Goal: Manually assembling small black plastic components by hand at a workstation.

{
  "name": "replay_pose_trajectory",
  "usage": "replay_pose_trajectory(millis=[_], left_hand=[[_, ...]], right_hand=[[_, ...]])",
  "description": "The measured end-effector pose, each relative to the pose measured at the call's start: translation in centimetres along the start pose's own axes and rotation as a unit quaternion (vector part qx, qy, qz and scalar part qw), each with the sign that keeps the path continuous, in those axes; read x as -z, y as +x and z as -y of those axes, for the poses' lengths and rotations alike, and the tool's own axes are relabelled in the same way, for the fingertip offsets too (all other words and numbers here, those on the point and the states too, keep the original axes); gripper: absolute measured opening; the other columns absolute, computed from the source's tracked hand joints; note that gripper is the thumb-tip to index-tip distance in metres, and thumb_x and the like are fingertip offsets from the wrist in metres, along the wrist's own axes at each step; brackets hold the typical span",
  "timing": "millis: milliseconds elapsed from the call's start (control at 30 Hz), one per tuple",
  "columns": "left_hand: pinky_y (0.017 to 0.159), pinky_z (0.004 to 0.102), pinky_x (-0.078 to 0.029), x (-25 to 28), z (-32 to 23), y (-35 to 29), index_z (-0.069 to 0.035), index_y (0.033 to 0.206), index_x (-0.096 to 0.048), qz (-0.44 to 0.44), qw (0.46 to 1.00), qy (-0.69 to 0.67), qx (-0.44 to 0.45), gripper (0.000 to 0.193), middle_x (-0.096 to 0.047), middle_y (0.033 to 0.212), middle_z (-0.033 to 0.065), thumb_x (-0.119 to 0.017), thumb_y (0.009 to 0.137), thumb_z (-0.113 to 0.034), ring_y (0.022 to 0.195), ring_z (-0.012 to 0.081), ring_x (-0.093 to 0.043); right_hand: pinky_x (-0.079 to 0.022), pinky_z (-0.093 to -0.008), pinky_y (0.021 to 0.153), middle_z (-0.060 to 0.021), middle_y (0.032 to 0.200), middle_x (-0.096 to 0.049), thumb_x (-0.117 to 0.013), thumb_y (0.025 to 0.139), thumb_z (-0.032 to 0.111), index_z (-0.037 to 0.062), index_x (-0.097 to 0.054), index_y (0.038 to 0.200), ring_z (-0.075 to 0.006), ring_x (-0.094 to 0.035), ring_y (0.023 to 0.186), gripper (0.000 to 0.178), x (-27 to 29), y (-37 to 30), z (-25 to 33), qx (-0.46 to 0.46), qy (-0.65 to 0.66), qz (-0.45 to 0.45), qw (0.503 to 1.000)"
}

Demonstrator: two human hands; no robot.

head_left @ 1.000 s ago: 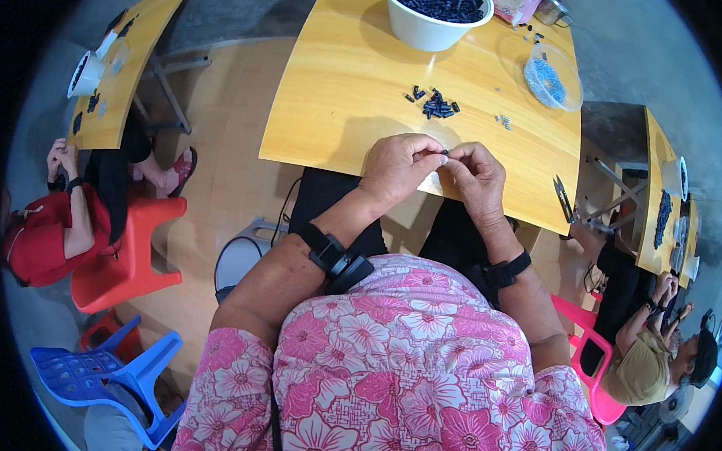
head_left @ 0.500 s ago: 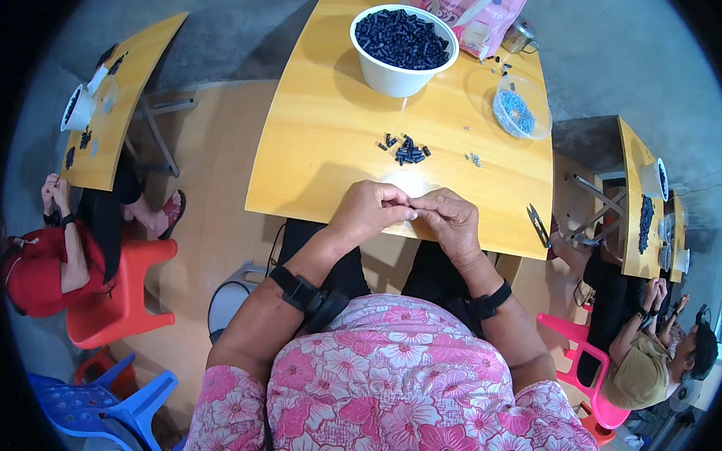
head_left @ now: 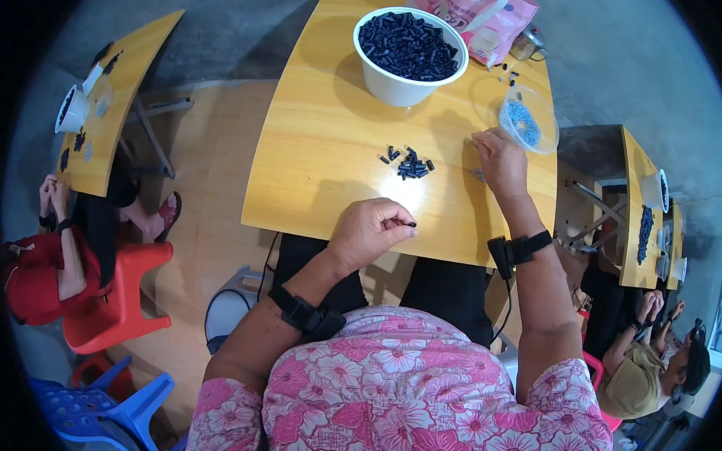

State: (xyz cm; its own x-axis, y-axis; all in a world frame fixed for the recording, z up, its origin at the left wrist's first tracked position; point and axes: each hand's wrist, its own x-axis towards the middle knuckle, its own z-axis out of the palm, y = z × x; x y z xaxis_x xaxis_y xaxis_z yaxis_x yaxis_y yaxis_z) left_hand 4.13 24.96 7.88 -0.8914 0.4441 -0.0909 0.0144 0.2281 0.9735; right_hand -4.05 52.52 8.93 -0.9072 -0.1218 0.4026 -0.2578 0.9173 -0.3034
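Near the table's front edge, my left hand [head_left: 371, 231] pinches a small black tube [head_left: 412, 224] between thumb and fingertips. My right hand [head_left: 503, 163] is farther out on the right, its thumb and fingers pressed together above the table. Whatever those fingertips hold, if anything, is too small to make out. Several tiny clear pieces [head_left: 477, 174] lie beside and partly behind the right hand. A loose pile of black tubes [head_left: 412, 165] rests between the hands. To the right hand's far right is a clear round tub [head_left: 543, 143] with small blue pieces [head_left: 522, 120].
A white bowl [head_left: 404, 93] heaped with black tubes stands at the back of the yellow table [head_left: 310, 140]. Behind it are a pink bag [head_left: 493, 34] and a glass jar [head_left: 527, 43]; a few tubes [head_left: 512, 77] lie scattered nearby. Other people sit at side tables left and right.
My hands were together at the table edge and have parted. The right has moved forward and right, beside the clear pieces; the left stays near the edge with the tube.
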Motion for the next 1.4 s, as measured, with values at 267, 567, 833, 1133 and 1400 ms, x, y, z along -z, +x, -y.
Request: replay_pose_trajectory(millis=[267, 567, 833, 1133, 1400], left_hand=[[0.059, 0.0265, -0.050, -0.4, 0.8, 0.1, -0.005, 0.083, -0.071, -0.037, 0.996, 0.041, -0.074, 0.015, -0.066, 0.073, 0.0041, -0.077, 0.077, -0.018, 0.061, 0.0122, -0.061], [0.059, 0.0272, -0.050, -0.6, 0.9, 0.2, -0.005, 0.082, -0.070, -0.047, 0.994, 0.062, -0.081, 0.015, -0.066, 0.073, 0.0046, -0.077, 0.077, -0.017, 0.061, 0.0129, -0.061], [0.060, 0.0277, -0.049, -0.6, 0.8, 0.0, -0.004, 0.081, -0.070, -0.064, 0.992, 0.061, -0.092, 0.015, -0.066, 0.073, 0.0056, -0.077, 0.076, -0.016, 0.062, 0.0136, -0.060], [0.070, 0.0309, -0.053, -0.5, 0.6, 0.2, -0.003, 0.085, -0.071, -0.033, 0.996, 0.067, -0.043, 0.015, -0.070, 0.082, 0.0105, -0.076, 0.076, -0.014, 0.074, 0.0204, -0.068], [0.061, 0.0279, -0.051, -0.9, 1.2, 0.1, -0.004, 0.082, -0.070, -0.058, 0.995, 0.034, -0.075, 0.017, -0.067, 0.073, 0.0066, -0.077, 0.076, -0.018, 0.062, 0.0137, -0.062]], right_hand=[[-0.052, -0.0411, 0.070, -0.0114, 0.085, -0.064, -0.061, 0.080, 0.007, 0.0080, -0.069, 0.085, -0.0335, -0.063, 0.080, 0.010, -1.1, 0.4, -0.5, 0.013, -0.027, 0.046, 0.998], [-0.050, -0.0446, 0.068, -0.0152, 0.080, -0.061, -0.056, 0.081, 0.006, 0.0051, -0.061, 0.080, -0.0366, -0.062, 0.076, 0.005, -1.1, 1.2, -0.9, 0.061, -0.058, 0.083, 0.993], [-0.051, -0.0470, 0.072, -0.0184, 0.083, -0.063, -0.056, 0.082, 0.007, 0.0046, -0.062, 0.081, -0.0388, -0.063, 0.080, 0.007, -1.2, 2.1, -2.0, 0.051, -0.074, 0.121, 0.989], [-0.051, -0.0480, 0.072, -0.0192, 0.083, -0.065, -0.055, 0.081, 0.008, 0.0042, -0.063, 0.079, -0.0394, -0.064, 0.080, 0.009, -1.3, 3.5, -2.3, 0.046, -0.087, 0.145, 0.984], [-0.050, -0.0453, 0.071, -0.0200, 0.086, -0.066, -0.059, 0.077, 0.008, 0.0044, -0.063, 0.078, -0.0399, -0.063, 0.081, 0.005, -0.8, 3.8, -1.2, 0.013, -0.047, 0.172, 0.984]])
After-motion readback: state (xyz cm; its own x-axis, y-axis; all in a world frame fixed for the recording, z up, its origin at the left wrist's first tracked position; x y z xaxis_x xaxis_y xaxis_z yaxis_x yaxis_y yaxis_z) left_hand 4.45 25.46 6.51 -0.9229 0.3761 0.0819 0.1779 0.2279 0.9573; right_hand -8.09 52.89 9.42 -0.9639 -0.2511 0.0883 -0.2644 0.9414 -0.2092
